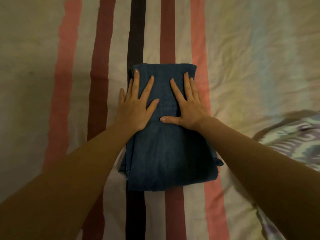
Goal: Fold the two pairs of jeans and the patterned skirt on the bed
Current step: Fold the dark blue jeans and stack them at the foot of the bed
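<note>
Currently I log the cream bed sheet with pink, maroon and black stripes (pixel 43 66) filling the head view. Left hand (pixel 136 104) lies flat, fingers straight and spread, pressing the left side of the folded dark-blue denim jeans (pixel 166 153), outer fingers overhanging onto the sheet. Jeans sit mid-bed on the dark stripes, a layered rectangle. Right hand (pixel 188 104) likewise flat and splayed, thumb out, pressing the right side; neither hand grasps anything. Purple-and-white patterned fabric (pixel 294 142) lies at the right edge, apart from the jeans.
</note>
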Motion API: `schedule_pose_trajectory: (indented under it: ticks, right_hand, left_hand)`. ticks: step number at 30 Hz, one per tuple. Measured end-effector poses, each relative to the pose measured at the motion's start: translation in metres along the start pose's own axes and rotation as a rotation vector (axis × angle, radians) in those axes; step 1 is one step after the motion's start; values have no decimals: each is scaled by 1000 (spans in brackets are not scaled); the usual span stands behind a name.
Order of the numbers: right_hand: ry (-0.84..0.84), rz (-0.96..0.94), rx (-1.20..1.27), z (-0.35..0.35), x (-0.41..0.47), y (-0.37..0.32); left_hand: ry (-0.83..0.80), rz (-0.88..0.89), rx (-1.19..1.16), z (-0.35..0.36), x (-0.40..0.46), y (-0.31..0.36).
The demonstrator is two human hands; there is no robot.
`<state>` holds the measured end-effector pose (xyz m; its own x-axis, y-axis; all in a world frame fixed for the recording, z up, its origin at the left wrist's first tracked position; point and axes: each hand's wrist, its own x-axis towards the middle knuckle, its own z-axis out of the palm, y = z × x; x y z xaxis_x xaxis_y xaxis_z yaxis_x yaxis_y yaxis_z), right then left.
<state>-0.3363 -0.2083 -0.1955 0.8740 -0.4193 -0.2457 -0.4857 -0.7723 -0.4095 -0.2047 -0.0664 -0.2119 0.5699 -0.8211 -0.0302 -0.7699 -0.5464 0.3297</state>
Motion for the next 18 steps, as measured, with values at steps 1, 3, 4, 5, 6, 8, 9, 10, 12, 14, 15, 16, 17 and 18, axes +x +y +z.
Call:
schedule_pose_trajectory:
  ticks: [1, 3, 4, 5, 6, 8, 9, 10, 12, 14, 15, 16, 17, 18]
  right_hand:
    - [2, 4, -10, 2, 4, 1]
    - [-19, 18, -46, 5, 9, 2]
    - [-39, 27, -56, 6, 11, 1]
    - [-63, 35, -47, 5, 12, 0]
    - [-81, 36, -19, 4, 11, -1]
    - [-68, 8, 74, 0, 6, -1]
    - [-43, -1, 135, -3, 1, -1]
    - [-21, 9, 210, -5, -7, -1]
    - [2, 59, 373, -7, -31, -3]
    - [4, 102, 493, -7, -63, -1]
    - [0, 123, 521, -6, -80, 1]
    - [-3, 140, 541, -3, -97, 4]
    - [0, 158, 567, 1, -112, 6]
    - [3, 172, 605, 5, -126, 8]
  left_hand:
    - [-13, -7, 1, 3, 3, -1]
    - [-40, -13, 3, 8, 6, -4]
    - [-65, -19, -1, 8, 8, -6]
    - [-102, -27, -15, 8, 10, -8]
    - [-144, -29, -39, 5, 12, -10]
    - [-198, -9, -143, -3, 9, -10]
    - [-199, 2, -244, -8, 4, -8]
    - [-196, -15, -377, -15, -6, -4]
    - [-219, -136, -624, -25, -37, 1]
    - [-232, -187, -761, -32, -77, 5]
    - [-228, -165, -804, -33, -97, 8]
    - [-229, -151, -866, -33, -115, 11]
    - [-239, -169, -933, -33, -130, 15]
    - [-247, -204, -984, -31, -142, 19]
